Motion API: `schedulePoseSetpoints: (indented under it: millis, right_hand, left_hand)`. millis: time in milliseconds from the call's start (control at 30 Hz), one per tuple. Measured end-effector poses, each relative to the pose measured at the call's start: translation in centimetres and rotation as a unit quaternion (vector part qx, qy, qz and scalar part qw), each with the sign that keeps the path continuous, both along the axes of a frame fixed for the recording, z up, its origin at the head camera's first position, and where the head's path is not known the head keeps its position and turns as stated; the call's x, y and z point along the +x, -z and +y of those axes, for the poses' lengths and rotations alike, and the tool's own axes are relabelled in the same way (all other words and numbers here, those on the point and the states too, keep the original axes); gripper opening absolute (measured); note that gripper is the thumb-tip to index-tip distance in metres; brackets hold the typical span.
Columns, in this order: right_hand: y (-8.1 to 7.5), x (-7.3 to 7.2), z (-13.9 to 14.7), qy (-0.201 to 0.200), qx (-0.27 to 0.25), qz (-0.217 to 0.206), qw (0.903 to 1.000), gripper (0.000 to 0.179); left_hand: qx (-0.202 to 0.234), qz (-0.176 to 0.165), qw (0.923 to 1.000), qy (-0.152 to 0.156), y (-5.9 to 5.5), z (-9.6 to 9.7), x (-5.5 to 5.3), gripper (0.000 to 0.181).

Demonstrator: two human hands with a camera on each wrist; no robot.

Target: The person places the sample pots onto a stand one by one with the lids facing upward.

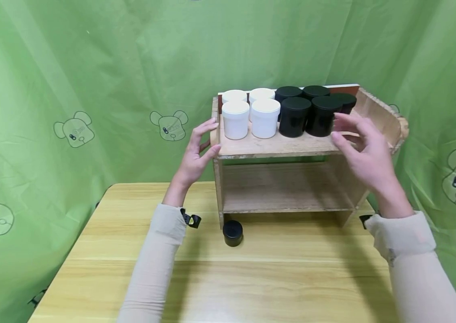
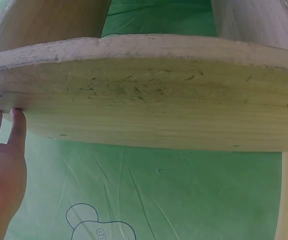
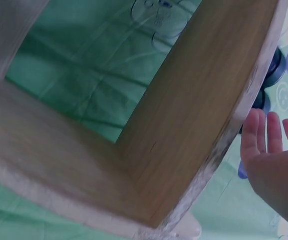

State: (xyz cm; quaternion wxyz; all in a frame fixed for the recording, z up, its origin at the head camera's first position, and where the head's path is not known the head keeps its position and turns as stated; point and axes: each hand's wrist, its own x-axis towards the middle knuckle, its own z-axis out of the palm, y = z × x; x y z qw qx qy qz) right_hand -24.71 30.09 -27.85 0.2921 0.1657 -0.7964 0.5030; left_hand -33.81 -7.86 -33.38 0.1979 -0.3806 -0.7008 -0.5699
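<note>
My left hand (image 1: 193, 159) rests against the left side panel (image 2: 159, 105) of a small wooden shelf (image 1: 288, 188). Its fingertips touch the panel near the top, with the thumb by the front edge. Over the right front of the upper board, my right hand (image 1: 366, 150) is spread with nothing in it, fingertips right beside a front black jar (image 1: 320, 119). Several lidded black jars (image 1: 294, 117) stand in rows on the right of that board. To their left are several lidded white jars (image 1: 266, 120), also in rows.
A single small black jar (image 1: 233, 233) stands on the wooden table (image 1: 276, 278) by the shelf's left foot. The shelf's lower board (image 1: 284, 190) shows under the upper one. Green curtain (image 1: 131, 67) with bear drawings hangs behind and at both sides.
</note>
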Motion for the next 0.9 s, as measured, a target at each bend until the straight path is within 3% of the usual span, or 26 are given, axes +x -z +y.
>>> schedulePoseSetpoints:
  millis: [167, 267, 533, 900]
  right_hand:
    - [0.5, 0.8, -1.1, -0.109, -0.009, -0.010, 0.9940, 0.043]
    - [0.9, 1.2, -1.7, -0.148, -0.003, -0.026, 0.9886, 0.044]
    - [3.1, 1.3, -3.8, -0.169, 0.055, -0.027, 0.9838, 0.043]
    - [9.1, 0.5, -7.9, -0.218, 0.104, -0.067, 0.9680, 0.042]
  left_hand:
    - [-0.002, 0.000, 1.0000, -0.001, 0.1, 0.0, -0.1, 0.055]
    - [-0.003, 0.002, 1.0000, -0.001, 0.1, 0.0, -0.1, 0.054]
    - [-0.001, 0.004, 1.0000, -0.004, 0.0, 0.0, -0.2, 0.054]
    - [0.001, 0.005, 1.0000, -0.001, -0.1, 0.1, -0.1, 0.053]
